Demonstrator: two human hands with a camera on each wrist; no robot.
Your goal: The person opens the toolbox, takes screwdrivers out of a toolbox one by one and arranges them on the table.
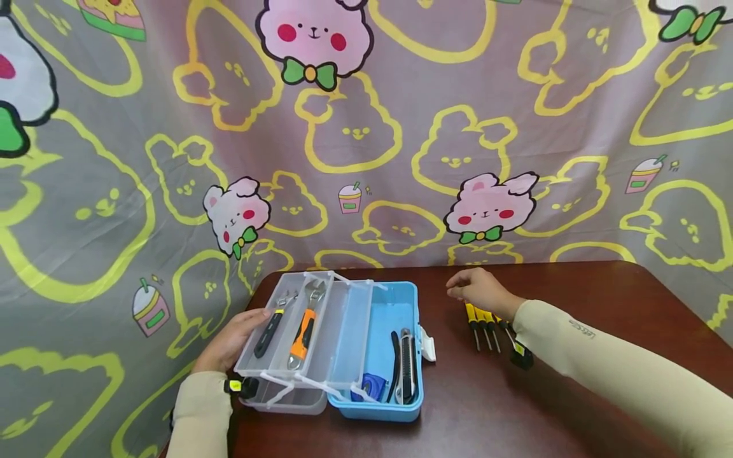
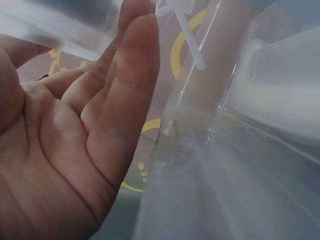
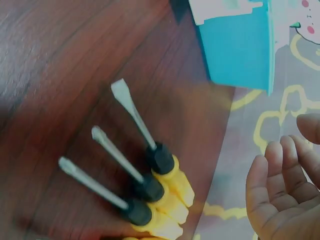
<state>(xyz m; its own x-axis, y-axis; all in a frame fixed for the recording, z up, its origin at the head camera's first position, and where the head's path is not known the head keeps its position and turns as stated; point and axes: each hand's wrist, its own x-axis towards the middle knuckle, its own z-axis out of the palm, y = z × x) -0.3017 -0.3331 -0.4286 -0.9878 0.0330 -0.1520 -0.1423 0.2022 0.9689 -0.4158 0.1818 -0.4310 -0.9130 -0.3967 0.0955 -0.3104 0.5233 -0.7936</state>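
A blue toolbox [image 1: 392,296] stands opened, its clear two-part tray [image 1: 346,331] swung out leftward on white arms. My left hand [image 1: 231,337] holds the tray's left rim, with the palm and fingers [image 2: 132,75] beside the clear plastic in the left wrist view. In the tray lie a black-handled wrench [image 1: 269,332] and an orange-handled adjustable wrench [image 1: 302,337]. My right hand [image 1: 483,289] hovers with relaxed, slightly bent fingers, holding nothing. Just below it, several yellow-and-black screwdrivers [image 1: 485,324] lie side by side; the right wrist view shows flat and pointed tips [image 3: 121,90].
Inside the blue base are a utility knife [image 1: 406,366], a thin black strip-like tool [image 1: 394,362] and a blue tape measure [image 1: 372,385]. A white latch [image 1: 427,345] sticks out from the box's right side. Patterned cloth [image 1: 366,140] hangs behind the dark wooden table [image 1: 458,407].
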